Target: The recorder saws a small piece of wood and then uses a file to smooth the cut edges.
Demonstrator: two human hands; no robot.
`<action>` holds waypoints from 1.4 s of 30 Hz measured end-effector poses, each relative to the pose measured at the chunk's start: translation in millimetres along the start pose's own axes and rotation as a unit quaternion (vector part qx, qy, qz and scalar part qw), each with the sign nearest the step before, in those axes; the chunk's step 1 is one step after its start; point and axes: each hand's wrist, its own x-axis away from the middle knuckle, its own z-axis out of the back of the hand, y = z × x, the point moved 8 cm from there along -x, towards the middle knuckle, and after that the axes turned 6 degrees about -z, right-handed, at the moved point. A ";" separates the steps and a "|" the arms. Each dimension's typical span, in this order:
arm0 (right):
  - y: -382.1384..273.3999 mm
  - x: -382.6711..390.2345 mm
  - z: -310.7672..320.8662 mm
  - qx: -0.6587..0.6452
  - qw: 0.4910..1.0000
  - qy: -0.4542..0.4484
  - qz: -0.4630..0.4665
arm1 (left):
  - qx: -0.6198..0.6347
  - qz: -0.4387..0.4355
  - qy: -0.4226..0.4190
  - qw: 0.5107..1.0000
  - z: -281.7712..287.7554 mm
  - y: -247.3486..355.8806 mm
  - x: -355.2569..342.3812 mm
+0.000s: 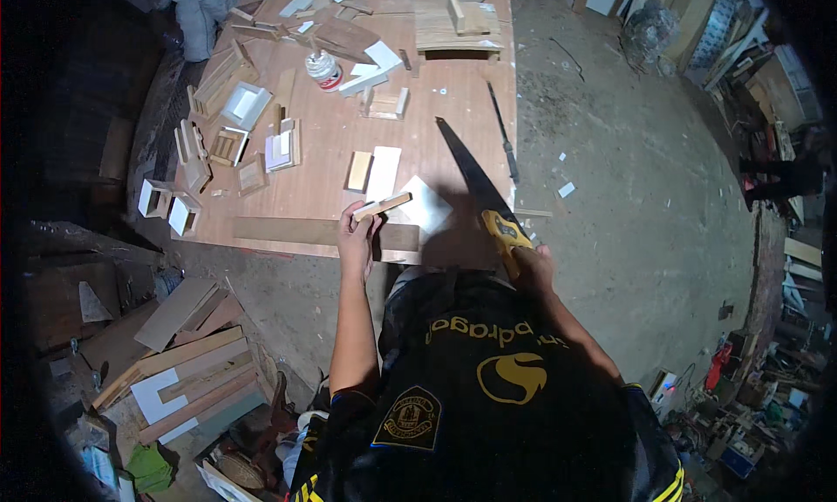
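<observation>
Handsaw (476, 175) in the right hand (534, 263), grasped firmly by its yellow-and-black handle (505, 230), with the dark tapering blade slanting forward and leftward over the right part of the plywood workbench (331, 136); contact between blade and bench impossible to tell. Short, pale wooden strip (384, 207) in the left hand (356, 232), pinched between thumb and fingers above the near edge, with a dark-tipped end pointing to the right. Under the left hand, a long brown plank (288, 229) along that near edge. Just beyond, a square white sheet (427, 207), a narrow white panel (384, 166) and, to the left of the panel, a small wooden block (358, 174). Farther forward, a jar (324, 71) with a red-and-white label, near white offcuts (382, 56). On the left side, a loose group of small open boxes (247, 106) in wood and white board. Along the right edge, a long, narrow dark tool (500, 123); toward the far end, a low wooden platform (436, 37) with scraps on top. Around the bench, grey concrete floor (602, 145); at lower left, stacked boards (205, 376) and a green cloth (150, 469).
</observation>
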 end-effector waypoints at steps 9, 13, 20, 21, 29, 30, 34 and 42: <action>-40.2 -36.3 -37.5 0.150 0.986 0.073 0.029 | 0.077 -0.017 -0.056 0.995 33.2 42.2 -53.2; -37.6 -45.5 -63.0 0.172 0.985 0.018 -0.006 | 0.103 0.022 -0.079 0.991 36.1 57.0 -61.0; -31.1 -44.7 -105.7 0.290 0.951 -0.097 -0.040 | 0.111 0.008 -0.122 0.986 43.6 78.5 -77.5; -33.0 -45.3 -105.0 0.290 0.952 -0.090 -0.038 | 0.100 0.007 -0.122 0.987 43.9 79.8 -78.3; -29.0 -46.2 -111.9 0.286 0.938 -0.145 -0.132 | -0.001 0.058 -0.137 0.989 37.5 54.3 -80.6; -25.0 -43.1 -108.5 0.289 0.937 -0.137 -0.138 | -0.020 0.061 -0.149 0.987 20.1 54.6 -73.0; -62.0 -57.8 -91.3 0.245 0.936 -0.157 -0.198 | -0.197 0.002 -0.217 0.956 -9.4 58.3 -56.1; -131.2 -85.5 -96.4 -0.236 0.913 -0.312 -0.115 | -0.088 0.088 -0.239 0.963 -40.7 8.8 -41.1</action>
